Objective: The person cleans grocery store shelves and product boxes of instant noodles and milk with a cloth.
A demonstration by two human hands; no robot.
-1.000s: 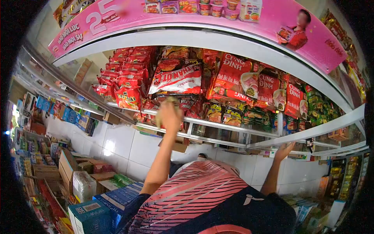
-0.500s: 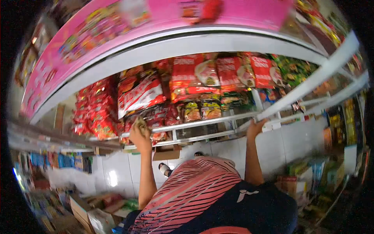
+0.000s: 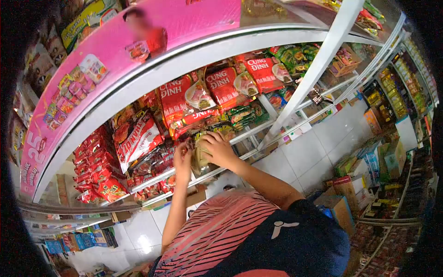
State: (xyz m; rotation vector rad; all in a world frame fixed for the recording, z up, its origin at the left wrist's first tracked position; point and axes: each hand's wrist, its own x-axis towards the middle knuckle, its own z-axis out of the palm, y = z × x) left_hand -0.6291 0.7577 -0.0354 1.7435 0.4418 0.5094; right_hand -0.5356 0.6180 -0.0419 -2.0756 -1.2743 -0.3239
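My right hand (image 3: 217, 150) is spread over a tan, crumpled cloth (image 3: 199, 159) at the front rail of the shelf, its fingers curled round the cloth's top. Just to the left is my left hand (image 3: 182, 161), raised upright with bent fingers apart, close beside the cloth. Behind the hands lie red Cung Dinh noodle packs (image 3: 184, 99). A red and white noodle pack (image 3: 138, 143) leans left of my left hand, above darker packs (image 3: 157, 161).
White metal rails (image 3: 251, 147) edge the shelf, and a slanted white post (image 3: 314, 74) rises on the right. Red snack packs (image 3: 99, 168) hang at the left. Cardboard boxes (image 3: 339, 207) stand on the tiled floor (image 3: 318, 152). A pink sign (image 3: 180, 23) runs along the top.
My right hand has left the rail at the right and come across to the cloth. My left hand, which held the cloth, has loosened beside it. The view has turned.
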